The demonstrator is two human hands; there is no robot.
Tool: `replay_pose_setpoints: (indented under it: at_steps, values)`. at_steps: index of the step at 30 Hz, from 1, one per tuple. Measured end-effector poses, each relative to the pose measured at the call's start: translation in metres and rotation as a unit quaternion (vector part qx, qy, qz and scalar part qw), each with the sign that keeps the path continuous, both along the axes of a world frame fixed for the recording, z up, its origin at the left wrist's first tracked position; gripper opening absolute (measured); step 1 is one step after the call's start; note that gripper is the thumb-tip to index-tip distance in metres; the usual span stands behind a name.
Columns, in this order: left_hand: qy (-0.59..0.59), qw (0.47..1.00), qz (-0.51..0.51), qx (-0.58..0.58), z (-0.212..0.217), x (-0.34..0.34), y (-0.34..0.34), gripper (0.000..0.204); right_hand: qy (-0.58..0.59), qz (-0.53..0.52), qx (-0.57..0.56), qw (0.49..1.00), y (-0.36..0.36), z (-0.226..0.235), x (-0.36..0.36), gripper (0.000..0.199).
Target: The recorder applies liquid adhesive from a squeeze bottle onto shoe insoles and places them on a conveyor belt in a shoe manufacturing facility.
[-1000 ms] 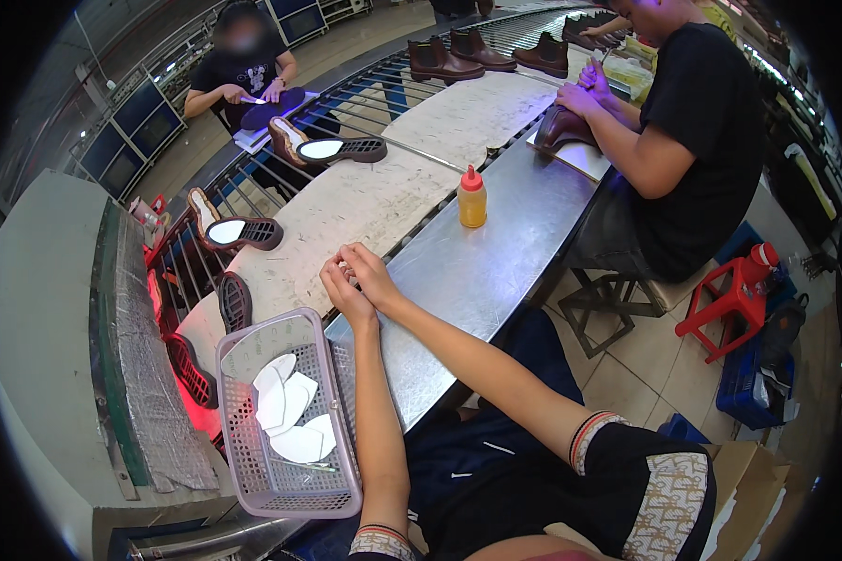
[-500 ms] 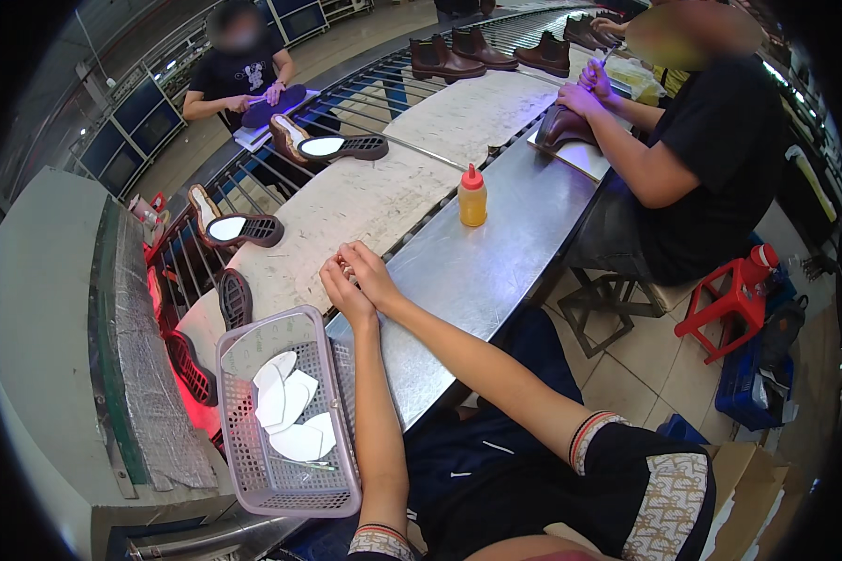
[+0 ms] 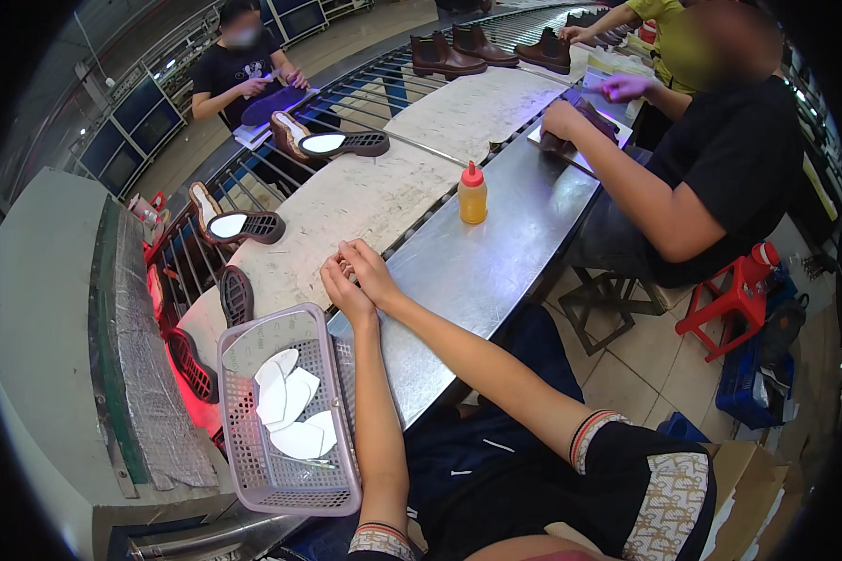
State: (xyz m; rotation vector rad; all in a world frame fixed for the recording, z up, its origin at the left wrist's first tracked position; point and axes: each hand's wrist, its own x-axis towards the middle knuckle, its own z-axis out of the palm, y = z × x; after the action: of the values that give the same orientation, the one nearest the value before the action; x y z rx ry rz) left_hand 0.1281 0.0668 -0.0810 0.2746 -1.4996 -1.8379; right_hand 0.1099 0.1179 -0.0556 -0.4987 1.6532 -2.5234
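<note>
Left hand (image 3: 348, 297) and right hand (image 3: 370, 273) clasping over bench (image 3: 496, 271), basket (image 3: 299, 503) alongside

Both hands are pressing together around the bench's far edge, fingers curling over each other, probably just resting; can't tell if either grip is enclosing anything. Basket is occupying the bench's left end, just beside the left forearm (image 3: 378, 421), presumably for easy reach. Flat white pieces (image 3: 285, 397) are overlapping inside it, its walls likely stopping them from scattering. Red-capped bottle (image 3: 472, 200) of yellowish liquid is standing upright near the bench's far edge, beyond the right hand, presumably so it isn't leaking. Dark sole (image 3: 237, 295) is lying at the pale board's (image 3: 346, 208) left edge, tread seemingly facing up, reason unclear
</note>
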Motion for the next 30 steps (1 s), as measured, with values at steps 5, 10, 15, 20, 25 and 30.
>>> replay_pose_setpoints:
  at_steps: [5,10,15,20,25,30]
  values:
    - [-0.005,1.000,0.018,-0.021,-0.001,0.000,-0.001,0.041,-0.004,0.006,-0.008,1.000,-0.001,0.001,0.001,0.031]
    - [-0.015,0.999,0.027,-0.029,0.000,0.002,-0.003,0.044,-0.015,0.007,0.003,1.000,-0.004,-0.001,0.002,0.031]
    - [-0.008,1.000,0.020,-0.018,0.002,0.004,-0.003,0.039,-0.006,0.012,-0.017,1.000,-0.007,-0.003,0.000,0.031]
    - [-0.006,1.000,0.020,-0.015,0.003,0.004,-0.003,0.039,-0.008,0.010,-0.012,1.000,-0.007,-0.003,0.001,0.031]
    - [0.000,1.000,0.022,-0.004,0.002,0.005,-0.004,0.040,-0.022,0.007,-0.008,1.000,-0.007,0.000,0.004,0.031]
    - [-0.007,1.000,0.012,-0.003,0.000,0.005,-0.010,0.046,-0.006,0.002,-0.006,1.000,-0.011,-0.001,0.005,0.031]
